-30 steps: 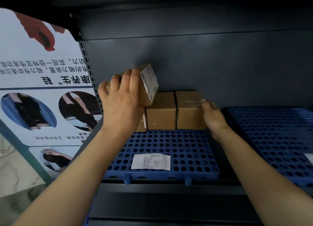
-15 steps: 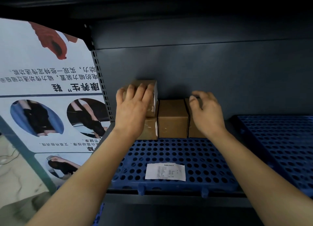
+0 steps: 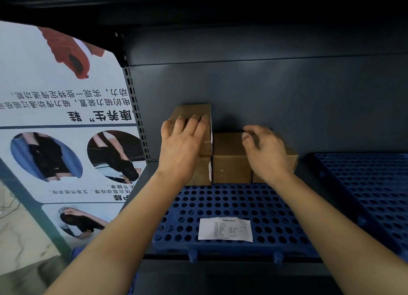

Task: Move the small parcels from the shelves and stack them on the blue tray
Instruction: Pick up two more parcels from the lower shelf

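Beyond the left hand [image 3: 181, 144] and right hand [image 3: 267, 153] stands a dark grey metal back panel [image 3: 287, 100], dim under the upper shelf [image 3: 265, 45]. Left of the left hand, a slotted upright [image 3: 136, 118] borders a pale poster [image 3: 55, 118] printed upside down. Lower left lies pale marbled floor [image 3: 19, 239].

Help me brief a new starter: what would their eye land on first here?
Most likely the brown parcels in a row at the back of the blue tray, with one upper parcel stacked at the left end under the left hand. The right hand hovers at the right-hand parcel, and a white slip lies near the tray's front edge. A big poster with upside-down print fills the left side.
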{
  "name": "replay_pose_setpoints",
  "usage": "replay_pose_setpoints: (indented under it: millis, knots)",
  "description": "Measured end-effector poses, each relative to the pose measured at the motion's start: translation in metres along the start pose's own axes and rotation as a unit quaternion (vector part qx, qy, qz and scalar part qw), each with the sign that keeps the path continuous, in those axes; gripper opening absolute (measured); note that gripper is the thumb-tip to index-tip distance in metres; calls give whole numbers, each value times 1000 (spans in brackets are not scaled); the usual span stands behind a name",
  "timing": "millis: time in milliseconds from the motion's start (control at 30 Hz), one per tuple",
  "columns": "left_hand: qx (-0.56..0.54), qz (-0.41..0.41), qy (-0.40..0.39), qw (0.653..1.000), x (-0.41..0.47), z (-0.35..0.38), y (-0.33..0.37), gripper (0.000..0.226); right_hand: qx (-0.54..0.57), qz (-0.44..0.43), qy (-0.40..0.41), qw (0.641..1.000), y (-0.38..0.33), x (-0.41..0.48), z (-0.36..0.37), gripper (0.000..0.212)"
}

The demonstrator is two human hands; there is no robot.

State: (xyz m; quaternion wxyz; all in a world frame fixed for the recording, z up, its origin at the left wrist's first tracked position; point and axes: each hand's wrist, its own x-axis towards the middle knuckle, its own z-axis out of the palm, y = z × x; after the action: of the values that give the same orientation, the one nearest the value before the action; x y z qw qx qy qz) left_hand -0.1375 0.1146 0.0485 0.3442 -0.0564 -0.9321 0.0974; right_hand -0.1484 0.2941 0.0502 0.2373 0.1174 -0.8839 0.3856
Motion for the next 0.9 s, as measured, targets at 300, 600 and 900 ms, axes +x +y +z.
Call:
replay_pose_setpoints:
  millis: [300,600,900]
  knots:
    - [-14,0,15,1000,-4,-2,-6,83,10,-4,6,1000,-12,-2,4,34]
    - [-42,27,114,992,-8,-24,2,60,-54,-30,16,998,-23,-7,2,37]
    - [-129,180,102,970,-16,-64,73,21,-387,-3,-18,922,-5,-46,-51,31]
